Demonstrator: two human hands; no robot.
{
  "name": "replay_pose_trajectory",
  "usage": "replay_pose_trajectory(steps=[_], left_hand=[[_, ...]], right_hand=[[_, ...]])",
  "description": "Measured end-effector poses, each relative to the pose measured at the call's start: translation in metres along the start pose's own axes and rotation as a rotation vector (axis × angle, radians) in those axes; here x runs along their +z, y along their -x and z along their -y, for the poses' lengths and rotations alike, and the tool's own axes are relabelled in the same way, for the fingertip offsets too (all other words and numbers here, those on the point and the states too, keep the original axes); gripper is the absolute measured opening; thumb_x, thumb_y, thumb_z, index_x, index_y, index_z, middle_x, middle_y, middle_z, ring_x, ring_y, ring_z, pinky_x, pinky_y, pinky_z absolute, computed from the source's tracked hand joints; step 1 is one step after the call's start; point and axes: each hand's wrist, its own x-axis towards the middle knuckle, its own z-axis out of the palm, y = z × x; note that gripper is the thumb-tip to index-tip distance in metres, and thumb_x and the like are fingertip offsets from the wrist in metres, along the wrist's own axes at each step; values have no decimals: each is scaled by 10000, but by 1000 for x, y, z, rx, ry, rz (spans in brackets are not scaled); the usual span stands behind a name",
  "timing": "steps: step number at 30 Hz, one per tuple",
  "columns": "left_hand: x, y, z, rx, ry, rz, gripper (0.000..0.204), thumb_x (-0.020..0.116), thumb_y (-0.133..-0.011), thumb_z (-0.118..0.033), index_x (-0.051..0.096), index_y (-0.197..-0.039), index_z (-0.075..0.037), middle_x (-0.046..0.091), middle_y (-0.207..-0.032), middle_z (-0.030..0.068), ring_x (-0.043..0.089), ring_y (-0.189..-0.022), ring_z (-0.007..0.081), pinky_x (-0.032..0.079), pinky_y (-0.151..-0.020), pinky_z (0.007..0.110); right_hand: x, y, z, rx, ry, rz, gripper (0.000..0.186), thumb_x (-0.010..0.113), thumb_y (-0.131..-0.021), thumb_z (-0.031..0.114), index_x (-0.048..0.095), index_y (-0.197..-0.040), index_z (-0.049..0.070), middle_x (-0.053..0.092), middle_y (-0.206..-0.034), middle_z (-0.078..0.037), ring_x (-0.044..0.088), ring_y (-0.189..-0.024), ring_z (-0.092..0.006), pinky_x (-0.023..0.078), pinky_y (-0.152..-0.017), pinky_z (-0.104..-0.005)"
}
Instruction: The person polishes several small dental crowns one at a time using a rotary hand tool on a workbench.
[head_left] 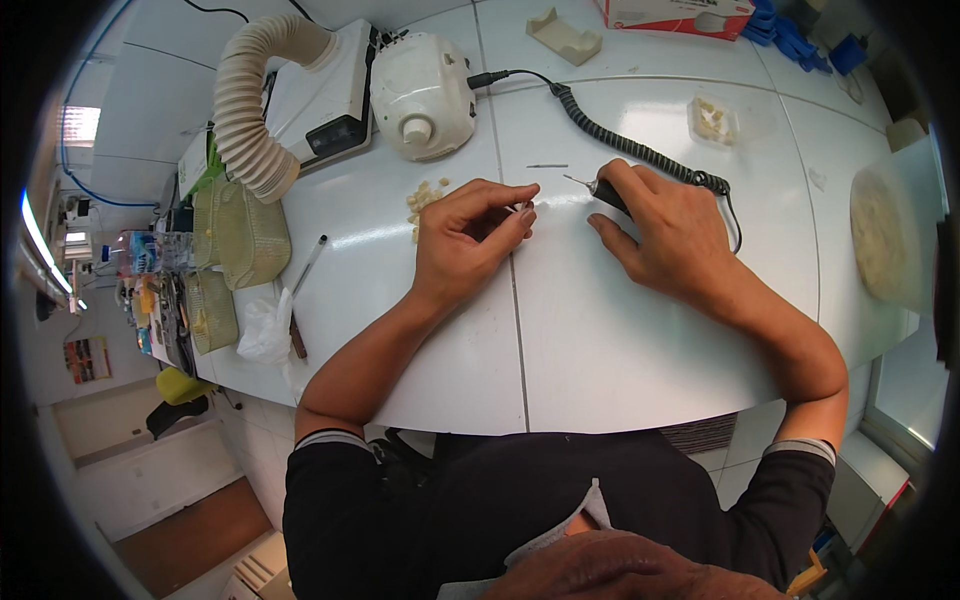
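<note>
My left hand (462,240) is closed in a pinch, with a small pale piece (522,206) between thumb and fingertips; its kind is too small to make out. Wrapped in my right hand (675,225) is a black rotary handpiece (610,196). Its thin metal bit points left toward the pinched piece, with a gap between them. A coiled black cord (640,147) links toward the white control unit (422,95) at the back. Several small cream-coloured pieces (425,195) lie in a loose pile beside my left hand. Beyond both hands rests a thin metal rod (547,165).
A ribbed hose (245,110) arches from a white box at the back left. Green mesh baskets (255,240), a pen (310,262) and a plastic bag (266,330) stand left. A small clear container (712,120) and a large translucent tub (890,230) are right.
</note>
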Motion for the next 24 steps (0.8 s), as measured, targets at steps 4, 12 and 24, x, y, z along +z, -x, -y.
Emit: replay_pose_trajectory(steps=[4, 12, 24], left_hand=[[-3, -1, -2, 43, -101, 39, 278, 796, -1015, 5, 792, -1293, 5, 766, -1138, 89, 750, -1000, 120, 654, -870, 281], [-2, 1, 5, -30, 37, -10, 236, 814, -1007, 6, 712, -1220, 6, 785, -1135, 105, 774, -1019, 146, 666, -905, 309], [-5, 2, 4, -23, 98, 55, 184, 769, -1029, 34, 726, -1208, 31, 785, -1140, 126, 783, -1087, 182, 678, -959, 347]], right_hand=[[-2, -2, 2, 9, 26, 37, 320, 781, -1011, 255, 595, -1184, 59, 732, -905, -157, 740, -687, -340, 556, -574, -448], [0, -3, 1, 2, 57, 50, 311, 777, -1018, 267, 603, -1178, 64, 732, -901, -142, 735, -677, -322, 553, -569, -434], [6, 1, 6, -98, 52, -13, 328, 749, -1058, 356, 629, -1034, 51, 622, -855, -106, 675, -640, -292, 509, -559, -425]])
